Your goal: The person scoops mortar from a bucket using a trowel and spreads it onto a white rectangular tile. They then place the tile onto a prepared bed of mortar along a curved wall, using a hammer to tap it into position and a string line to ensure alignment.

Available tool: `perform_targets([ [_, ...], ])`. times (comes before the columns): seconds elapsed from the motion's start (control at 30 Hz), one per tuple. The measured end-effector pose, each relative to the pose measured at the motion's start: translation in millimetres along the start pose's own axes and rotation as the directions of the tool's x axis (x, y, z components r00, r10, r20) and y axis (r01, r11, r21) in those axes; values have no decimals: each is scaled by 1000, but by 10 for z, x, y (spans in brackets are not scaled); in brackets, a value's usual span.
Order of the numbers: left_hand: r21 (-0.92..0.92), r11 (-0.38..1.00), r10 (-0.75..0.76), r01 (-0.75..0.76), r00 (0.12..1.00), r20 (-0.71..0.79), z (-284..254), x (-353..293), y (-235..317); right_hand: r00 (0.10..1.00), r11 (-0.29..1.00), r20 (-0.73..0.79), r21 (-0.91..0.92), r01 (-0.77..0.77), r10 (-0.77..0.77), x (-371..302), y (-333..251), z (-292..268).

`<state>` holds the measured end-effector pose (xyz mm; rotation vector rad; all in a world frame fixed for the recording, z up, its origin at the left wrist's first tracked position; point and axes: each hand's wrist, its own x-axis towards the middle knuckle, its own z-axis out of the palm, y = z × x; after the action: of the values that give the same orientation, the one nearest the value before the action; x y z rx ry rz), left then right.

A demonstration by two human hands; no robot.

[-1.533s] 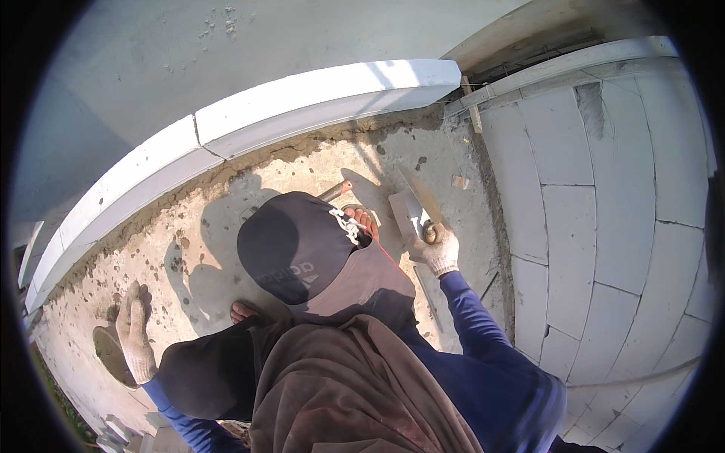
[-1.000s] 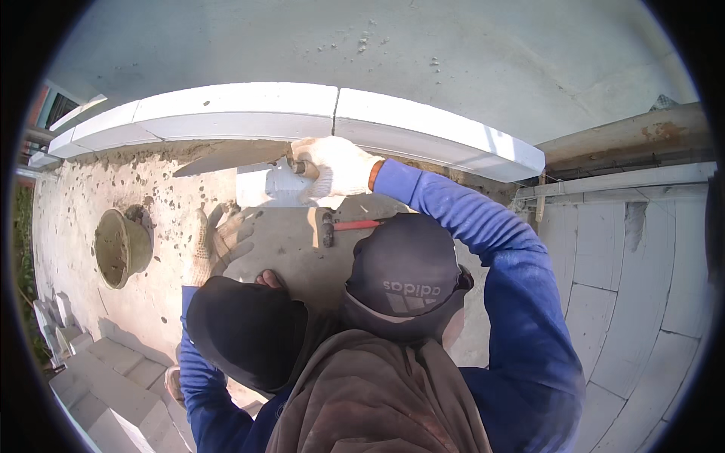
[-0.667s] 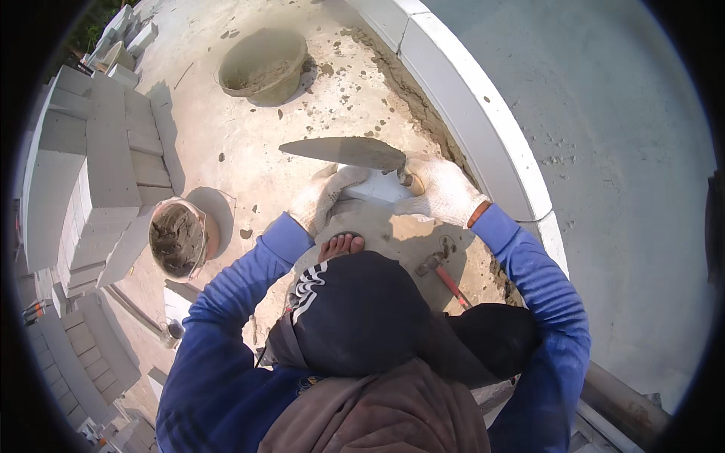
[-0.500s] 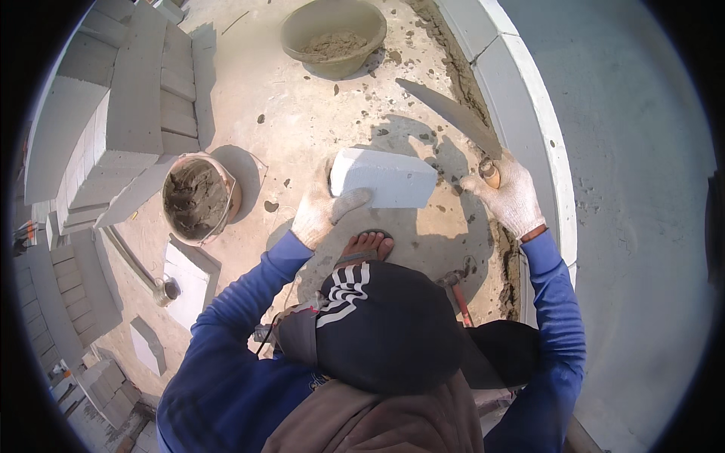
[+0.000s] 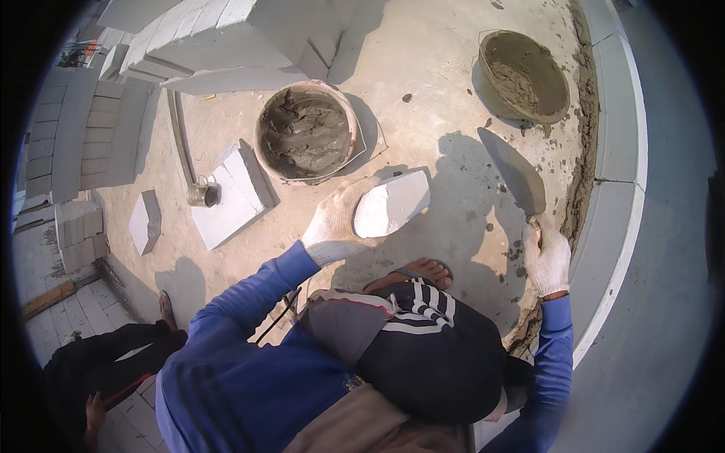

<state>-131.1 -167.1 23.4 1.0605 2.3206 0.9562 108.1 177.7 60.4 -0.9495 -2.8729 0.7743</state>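
My hands well apart, both in pale knit gloves. Left hand (image 5: 340,226) clamped on white block piece (image 5: 400,200), between my sandalled foot (image 5: 424,272) and pinkish bucket (image 5: 353,124). Right hand (image 5: 547,257) wrapped round handle of trowel (image 5: 517,170), blade pointing away toward basin (image 5: 500,104). Low block wall (image 5: 604,234) to my right, mortar strip (image 5: 583,143) along its foot. Grey mortar (image 5: 306,132) in bucket; more in basin. Farther left: metal mug (image 5: 201,195) beside cut block (image 5: 234,196). Beyond bucket, large block stack (image 5: 253,45).
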Motion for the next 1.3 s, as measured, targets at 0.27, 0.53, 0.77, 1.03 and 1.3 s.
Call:
perform_targets([
  [0.27,26,977,-211,210,977,21,-260,-675,-285,950,932,140,-196,303,-280,783,-1352,113],
  [0.53,-16,924,-382,382,924,-10,-137,-974,-527,690,573,225,-414,707,-688,1657,-2631,841],
  [0.77,-64,896,-434,439,898,74,-6,-1020,-363,620,411,247,-563,717,-745,1867,-3084,1896],
  [1.03,-18,936,-350,351,936,44,65,-1006,-374,579,400,470,-430,809,-666,1663,-3157,2158],
  [1.3,-11,964,-266,266,964,-15,-26,-1002,-327,578,636,554,-110,764,-599,1975,-2825,1795],
])
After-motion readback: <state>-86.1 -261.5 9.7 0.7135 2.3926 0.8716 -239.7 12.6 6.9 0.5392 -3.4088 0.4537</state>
